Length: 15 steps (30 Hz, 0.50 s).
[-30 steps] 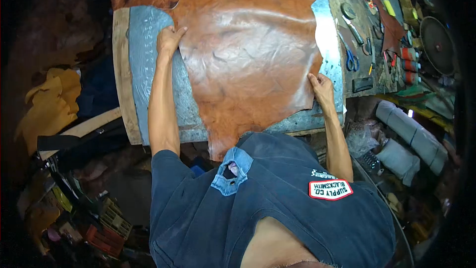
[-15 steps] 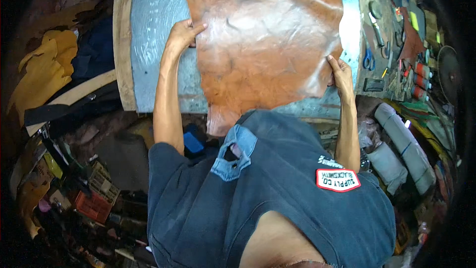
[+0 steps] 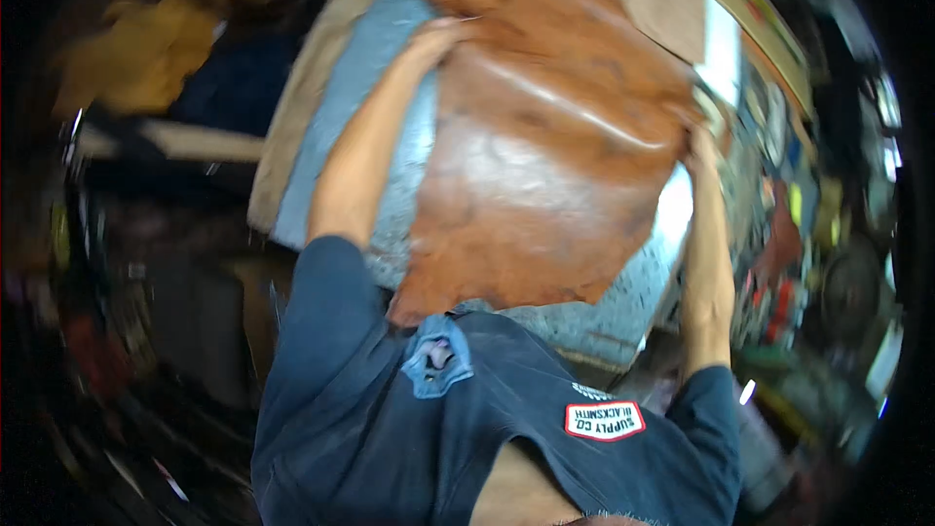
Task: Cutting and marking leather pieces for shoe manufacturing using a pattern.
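Where leather hide [image 3: 545,166] spreads, fingers [image 3: 450,29] flat.

Tool clutter [image 3: 779,263] right of the leather hide [image 3: 545,156], bare mat [image 3: 331,156] left

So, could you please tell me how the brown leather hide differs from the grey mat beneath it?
The leather hide is reddish brown, glossy and creased, with an irregular outline; the grey mat is dull, flat and straight-edged. The hide lies on top, and the mat shows only around its edges. Both are flat sheets on the workbench.
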### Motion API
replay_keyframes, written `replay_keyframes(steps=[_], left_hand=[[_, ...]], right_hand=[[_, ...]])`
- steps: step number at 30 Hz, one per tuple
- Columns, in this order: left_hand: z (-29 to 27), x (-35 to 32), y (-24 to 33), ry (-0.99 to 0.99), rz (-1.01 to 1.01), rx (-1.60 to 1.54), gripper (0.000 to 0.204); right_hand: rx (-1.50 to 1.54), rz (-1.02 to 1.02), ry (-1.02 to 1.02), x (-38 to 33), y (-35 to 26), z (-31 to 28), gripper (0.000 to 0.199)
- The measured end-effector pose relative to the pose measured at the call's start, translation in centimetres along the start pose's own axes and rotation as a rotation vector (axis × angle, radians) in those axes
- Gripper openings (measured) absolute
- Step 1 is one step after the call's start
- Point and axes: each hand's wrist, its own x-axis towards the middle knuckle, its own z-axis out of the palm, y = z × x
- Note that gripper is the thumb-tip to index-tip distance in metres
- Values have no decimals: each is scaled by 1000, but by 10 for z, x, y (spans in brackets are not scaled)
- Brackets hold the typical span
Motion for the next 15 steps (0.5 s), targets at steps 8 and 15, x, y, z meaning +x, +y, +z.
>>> replay_keyframes(steps=[8, 15], left_hand=[[0, 76, 78, 294, 488, -82, 34], [13, 66, -17, 185, 719, -377, 41]], right_hand=[[-75, -492, 214, 79, -99, -21, 27], [-610, -847, 626, 33, -36, -16, 61]])
